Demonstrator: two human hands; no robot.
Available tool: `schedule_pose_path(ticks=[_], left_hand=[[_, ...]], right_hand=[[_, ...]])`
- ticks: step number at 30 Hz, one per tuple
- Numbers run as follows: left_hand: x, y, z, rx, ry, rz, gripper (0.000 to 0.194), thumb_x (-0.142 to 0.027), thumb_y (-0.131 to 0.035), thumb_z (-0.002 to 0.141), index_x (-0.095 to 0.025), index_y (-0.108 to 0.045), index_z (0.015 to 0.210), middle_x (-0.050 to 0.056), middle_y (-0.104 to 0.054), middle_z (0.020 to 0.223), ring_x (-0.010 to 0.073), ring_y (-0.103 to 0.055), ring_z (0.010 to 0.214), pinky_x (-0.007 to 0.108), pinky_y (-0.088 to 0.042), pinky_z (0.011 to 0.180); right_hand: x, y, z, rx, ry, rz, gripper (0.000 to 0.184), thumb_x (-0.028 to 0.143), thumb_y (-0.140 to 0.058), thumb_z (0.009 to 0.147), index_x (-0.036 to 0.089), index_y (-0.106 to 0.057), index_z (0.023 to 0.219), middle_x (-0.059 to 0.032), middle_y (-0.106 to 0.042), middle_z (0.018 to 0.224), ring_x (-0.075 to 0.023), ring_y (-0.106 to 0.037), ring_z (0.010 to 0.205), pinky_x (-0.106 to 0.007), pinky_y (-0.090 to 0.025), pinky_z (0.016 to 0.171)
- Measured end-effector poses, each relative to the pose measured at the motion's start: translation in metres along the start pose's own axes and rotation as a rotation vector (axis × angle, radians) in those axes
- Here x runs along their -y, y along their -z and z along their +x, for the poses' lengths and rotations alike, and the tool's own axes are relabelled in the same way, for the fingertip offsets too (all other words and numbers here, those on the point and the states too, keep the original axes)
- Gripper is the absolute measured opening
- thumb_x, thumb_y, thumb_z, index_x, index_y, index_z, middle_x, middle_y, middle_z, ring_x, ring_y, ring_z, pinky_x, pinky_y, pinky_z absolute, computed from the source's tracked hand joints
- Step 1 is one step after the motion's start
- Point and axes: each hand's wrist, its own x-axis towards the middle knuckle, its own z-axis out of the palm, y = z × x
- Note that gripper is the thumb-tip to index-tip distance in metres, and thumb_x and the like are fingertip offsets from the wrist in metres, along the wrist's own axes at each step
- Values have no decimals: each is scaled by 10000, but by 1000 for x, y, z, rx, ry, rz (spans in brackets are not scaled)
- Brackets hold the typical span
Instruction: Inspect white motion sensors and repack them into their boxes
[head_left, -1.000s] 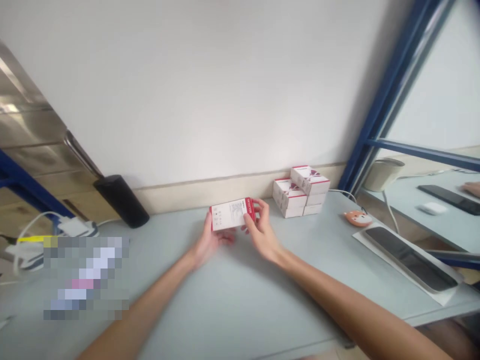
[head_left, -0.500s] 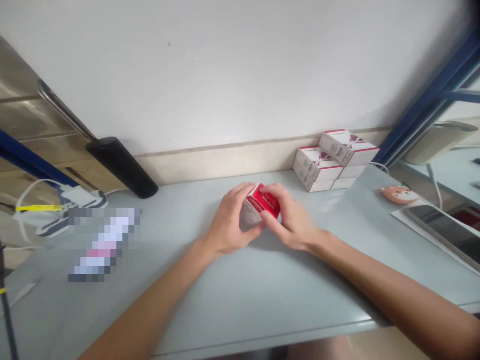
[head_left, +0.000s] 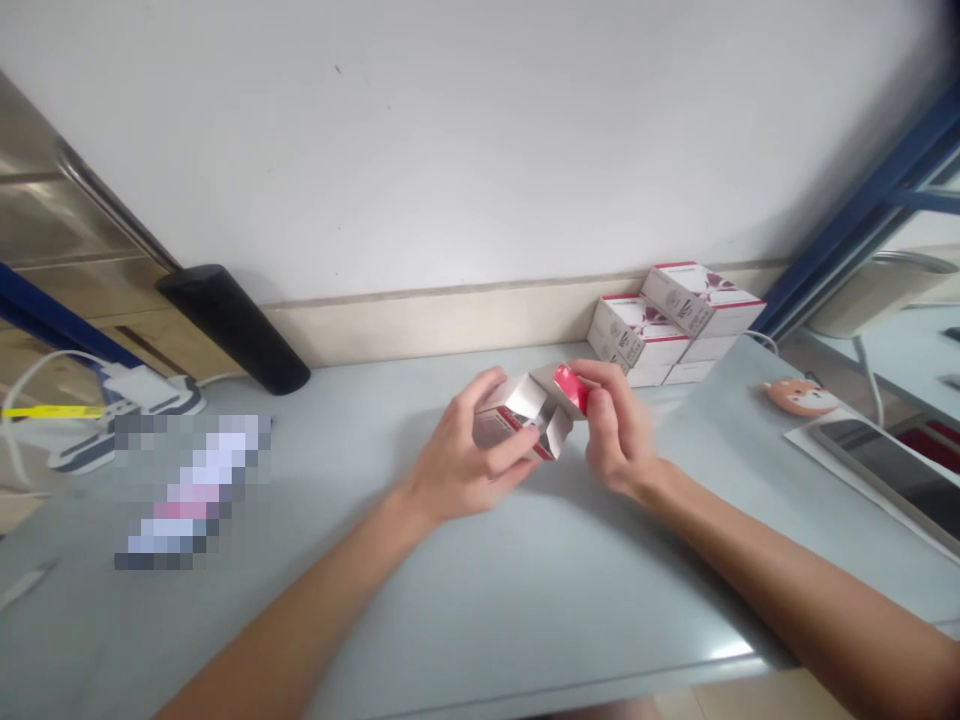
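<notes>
A small white and red cardboard box [head_left: 511,408] is tilted above the table in front of me, one end open toward the right. My left hand [head_left: 472,450] is wrapped round its body, fingers along the near side. Between thumb and fingers, my right hand [head_left: 616,420] pinches the red end flap [head_left: 570,388], which is folded out from the opening. A pale side flap [head_left: 556,434] sticks out below it. What lies inside the box is too hard to make out.
Several similar white and red boxes [head_left: 652,355] are stacked against the wall at right. Farther right are an orange animal-faced object [head_left: 801,396] and a dark phone-like slab [head_left: 892,470]. At left stand a black cylinder [head_left: 240,330], a power strip [head_left: 127,425] and a pixelated object [head_left: 193,490].
The box's red end has gone from closed to open. My right hand has moved right, pulling the flap out, while my left hand keeps hold of the box.
</notes>
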Motion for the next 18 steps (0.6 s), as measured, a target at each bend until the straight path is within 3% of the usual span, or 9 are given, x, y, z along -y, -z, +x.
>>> schedule_pose_path(ticks=[4,9,12,15,18], left_hand=[[-5,4,5,33,-23,111,569,-252,-797,850,-309,-511,1339,171,-421,1596,345,-603,1354,482,-624,983],[-6,7,10,-37,106,145,783,-326,-800,841,-250,-417,1520,166,-628,1464,292,-710,1232,395,-634,996],[-6,8,11,-82,128,181,876,-323,-814,820,-212,-388,1577,156,-673,1419,285,-731,1197,375,-623,1029],[-6,6,10,-95,137,182,887,-314,-817,805,-217,-399,1581,146,-682,1406,283,-738,1181,370,-627,1022],[-7,3,7,-99,159,164,886,-306,-811,800,-225,-400,1581,152,-672,1420,293,-729,1202,385,-631,1013]], right_hand=[[6,-6,3,-138,-51,21,292,429,-405,1114,288,-648,1193,-41,-682,946,-163,-647,721,-288,-542,580],[6,-10,15,-191,-220,170,207,419,-465,1097,305,-583,1223,-13,-610,966,-113,-561,580,-256,-509,461],[-1,-4,22,-170,-110,23,194,278,-514,1071,319,-614,1232,-29,-570,1025,-131,-598,704,-271,-545,547],[-7,2,26,-105,58,-177,290,129,-513,1024,304,-729,1106,-55,-516,1060,-162,-615,865,-325,-576,702],[-5,2,25,-74,153,-225,382,42,-509,974,303,-787,983,-56,-489,1042,-173,-598,920,-352,-562,780]])
